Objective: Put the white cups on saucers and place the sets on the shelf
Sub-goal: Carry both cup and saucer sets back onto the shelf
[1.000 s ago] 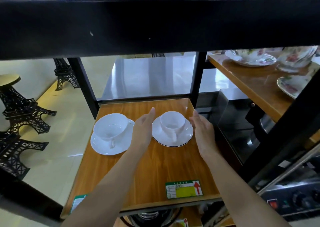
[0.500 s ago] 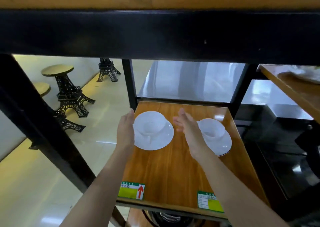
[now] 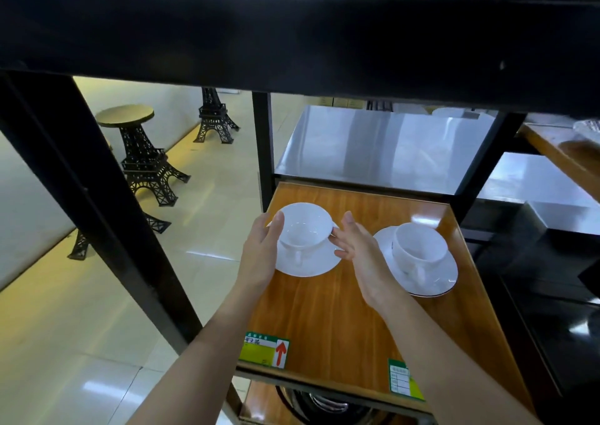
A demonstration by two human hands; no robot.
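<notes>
Two white cup-and-saucer sets stand on the wooden shelf [image 3: 328, 320]. The left cup [image 3: 305, 226] sits on its saucer [image 3: 308, 264], handle toward me. My left hand [image 3: 261, 256] lies flat against the left side of that cup and saucer, fingers straight. My right hand [image 3: 360, 252] reaches its fingertips to the right rim of the same cup, fingers spread. The right cup [image 3: 417, 246] rests on its saucer [image 3: 438, 277] untouched, just right of my right hand.
A thick black beam [image 3: 292, 38] of the shelf above spans the top. Black posts [image 3: 263, 145] frame the shelf. Eiffel-tower-shaped stools [image 3: 143, 161] stand on the tiled floor to the left. Two price labels [image 3: 264, 350] sit at the shelf's front edge. A steel surface [image 3: 383, 145] lies behind.
Both hands left the right set and moved to the left set; they now close in on the left cup from both sides. The view shifted left.
</notes>
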